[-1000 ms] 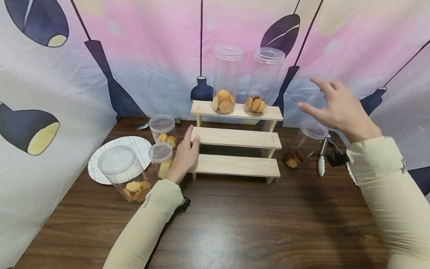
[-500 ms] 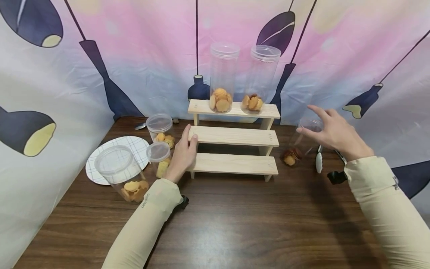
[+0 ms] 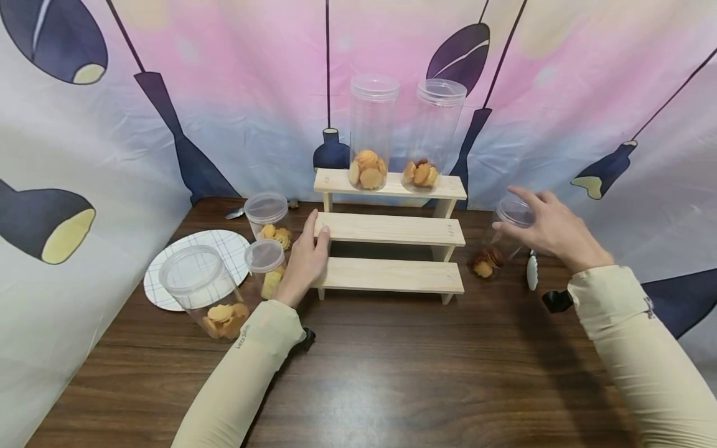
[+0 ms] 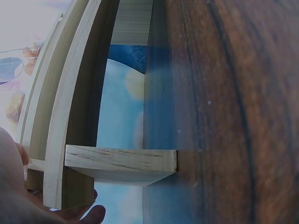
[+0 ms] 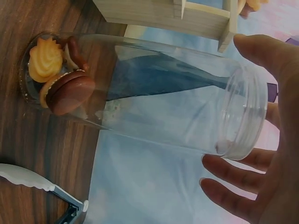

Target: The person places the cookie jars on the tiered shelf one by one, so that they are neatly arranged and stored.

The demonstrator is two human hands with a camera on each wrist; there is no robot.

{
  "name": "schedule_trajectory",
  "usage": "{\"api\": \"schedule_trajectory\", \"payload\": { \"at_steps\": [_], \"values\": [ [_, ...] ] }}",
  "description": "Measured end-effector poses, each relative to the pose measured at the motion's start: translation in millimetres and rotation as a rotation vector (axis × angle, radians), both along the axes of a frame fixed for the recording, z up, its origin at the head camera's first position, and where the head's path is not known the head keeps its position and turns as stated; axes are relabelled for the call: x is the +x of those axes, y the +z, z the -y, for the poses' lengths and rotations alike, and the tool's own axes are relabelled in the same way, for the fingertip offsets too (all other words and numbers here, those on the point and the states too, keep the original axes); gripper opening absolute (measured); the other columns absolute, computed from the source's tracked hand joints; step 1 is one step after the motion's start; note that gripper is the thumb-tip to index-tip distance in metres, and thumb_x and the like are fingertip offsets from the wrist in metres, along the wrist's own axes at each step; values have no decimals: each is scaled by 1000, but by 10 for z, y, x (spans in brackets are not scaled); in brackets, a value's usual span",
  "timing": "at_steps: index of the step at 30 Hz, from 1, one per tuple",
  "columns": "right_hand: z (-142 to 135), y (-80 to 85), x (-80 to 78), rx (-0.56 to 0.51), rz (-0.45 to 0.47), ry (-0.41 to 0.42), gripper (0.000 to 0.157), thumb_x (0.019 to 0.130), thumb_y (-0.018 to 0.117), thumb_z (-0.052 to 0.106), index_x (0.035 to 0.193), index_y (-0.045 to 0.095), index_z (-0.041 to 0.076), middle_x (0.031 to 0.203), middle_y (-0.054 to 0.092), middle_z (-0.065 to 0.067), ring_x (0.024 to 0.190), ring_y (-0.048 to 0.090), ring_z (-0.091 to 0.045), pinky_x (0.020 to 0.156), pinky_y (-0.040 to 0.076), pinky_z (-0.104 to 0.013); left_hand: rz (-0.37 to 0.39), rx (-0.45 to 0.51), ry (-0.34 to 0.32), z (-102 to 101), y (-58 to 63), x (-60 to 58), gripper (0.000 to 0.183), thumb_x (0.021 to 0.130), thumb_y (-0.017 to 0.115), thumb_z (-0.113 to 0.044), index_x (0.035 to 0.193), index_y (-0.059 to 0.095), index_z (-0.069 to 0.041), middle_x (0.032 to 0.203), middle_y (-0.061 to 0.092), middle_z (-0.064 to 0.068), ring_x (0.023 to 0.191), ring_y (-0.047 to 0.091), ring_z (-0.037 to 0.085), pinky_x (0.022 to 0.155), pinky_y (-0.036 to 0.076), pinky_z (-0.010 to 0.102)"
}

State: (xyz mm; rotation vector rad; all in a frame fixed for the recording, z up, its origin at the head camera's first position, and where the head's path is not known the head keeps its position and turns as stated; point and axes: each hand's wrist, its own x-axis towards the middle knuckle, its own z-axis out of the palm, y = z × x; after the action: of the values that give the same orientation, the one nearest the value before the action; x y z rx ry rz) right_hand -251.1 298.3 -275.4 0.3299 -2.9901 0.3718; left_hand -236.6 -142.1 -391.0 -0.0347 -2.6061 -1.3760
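In the head view my left hand (image 3: 305,264) is at the left end of a three-tier pale wooden display stand (image 3: 392,227). The left wrist view shows its fingers bent around the end of a wooden board (image 4: 70,116). My right hand (image 3: 554,233) is spread around the lid of a tall clear jar (image 3: 501,239) on the table, right of the stand. Seen from the right wrist, the thumb (image 5: 261,49) is apart from the lid, and fingertips (image 5: 212,163) are right beside its rim. A few brown and golden cookies (image 5: 67,91) lie at the jar's bottom.
Two tall cookie jars (image 3: 370,130) stand on the top tier. Left of the stand are a small jar (image 3: 266,267), another jar (image 3: 269,218) behind it and a wide jar (image 3: 201,286) by a checked round plate (image 3: 159,274). Tongs (image 5: 28,177) lie near the right hand.
My right hand has come down and slightly left, from above the right jar to around its lid. The left hand has stayed at the stand's end.
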Motion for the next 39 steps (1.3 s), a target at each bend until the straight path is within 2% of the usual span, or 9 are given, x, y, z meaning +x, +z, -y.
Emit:
{"api": "schedule_trajectory", "payload": {
  "at_steps": [7,15,22,31,39],
  "values": [
    [-28,-65,-13,-23,-12,22,86,89,59,67,159,26,28,139,38,-34,103,52,-48,74,45,-66,-1,2,8,-5,-21,9,61,105,28,-54,161,13,-34,161,31,13,144,34,37,115,29,57],
    [-50,-82,-18,-63,26,32,84,91,58,66,159,27,29,137,36,-32,100,52,-43,73,46,-61,-2,6,8,-10,-9,11,61,105,28,-55,161,14,-36,157,37,15,141,38,36,113,32,56],
    [-64,-82,-18,-88,41,29,82,91,57,65,158,31,26,138,34,-33,104,52,-45,78,45,-63,0,6,-2,-24,6,9,61,105,28,-55,161,14,-34,156,38,17,141,39,37,113,32,57],
    [-49,-74,-44,-80,42,28,82,91,57,66,158,32,24,137,35,-33,102,52,-45,76,46,-63,-4,5,4,-16,8,8,61,105,28,-54,161,14,-35,159,34,14,142,37,36,114,31,56],
    [-39,-62,-66,-72,54,25,83,91,56,67,158,32,24,135,35,-31,98,52,-41,71,47,-57,-5,2,5,-2,7,6,62,105,28,-54,161,13,-33,160,31,13,144,34,36,115,29,56]
  ]
}}
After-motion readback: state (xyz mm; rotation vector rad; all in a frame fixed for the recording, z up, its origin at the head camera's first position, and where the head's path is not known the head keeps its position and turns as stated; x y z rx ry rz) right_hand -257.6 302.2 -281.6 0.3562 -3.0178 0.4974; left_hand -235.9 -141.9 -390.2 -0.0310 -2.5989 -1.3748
